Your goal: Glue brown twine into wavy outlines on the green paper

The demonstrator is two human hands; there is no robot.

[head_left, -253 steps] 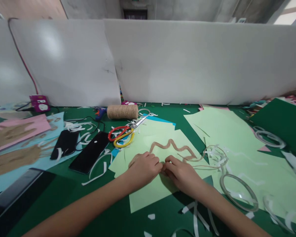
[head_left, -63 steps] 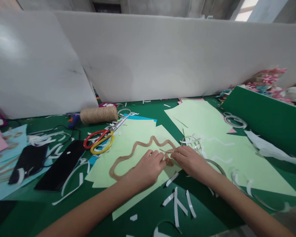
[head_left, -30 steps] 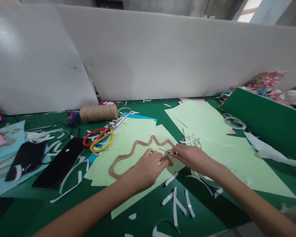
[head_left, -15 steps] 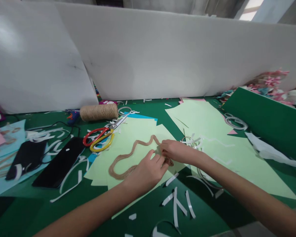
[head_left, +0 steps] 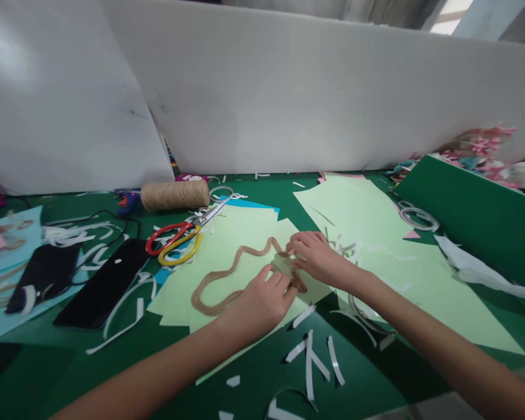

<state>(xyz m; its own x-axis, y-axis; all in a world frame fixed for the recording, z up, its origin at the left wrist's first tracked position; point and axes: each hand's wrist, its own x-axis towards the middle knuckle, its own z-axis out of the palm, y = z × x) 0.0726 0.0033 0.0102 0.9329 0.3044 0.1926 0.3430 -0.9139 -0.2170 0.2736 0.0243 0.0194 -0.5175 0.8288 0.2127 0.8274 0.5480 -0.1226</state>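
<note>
A band of brown jute twine (head_left: 221, 274) lies in a wavy, looping outline on light green paper (head_left: 249, 224). My left hand (head_left: 266, 297) rests over the lower part of this loop, fingers curled closed on the twine near its right end. Just above and to the right, my right hand (head_left: 317, 256) has bent fingers and thumb at the twine's upper right stretch. A short folded piece of the twine shows between and below the fingertips. My palms hide part of the loop.
Red-and-yellow-handled scissors (head_left: 175, 242) and a twine spool (head_left: 175, 195) sit behind left. A black phone (head_left: 102, 286) lies left. White paper strips (head_left: 310, 361) are scattered in front. More green paper (head_left: 376, 216) and a green box (head_left: 468, 216) stand right, before a white board (head_left: 289, 93).
My right hand has shifted slightly right and up, its fingers spreading a little, uncovering more twine near the right end. My left hand stays almost in place.
</note>
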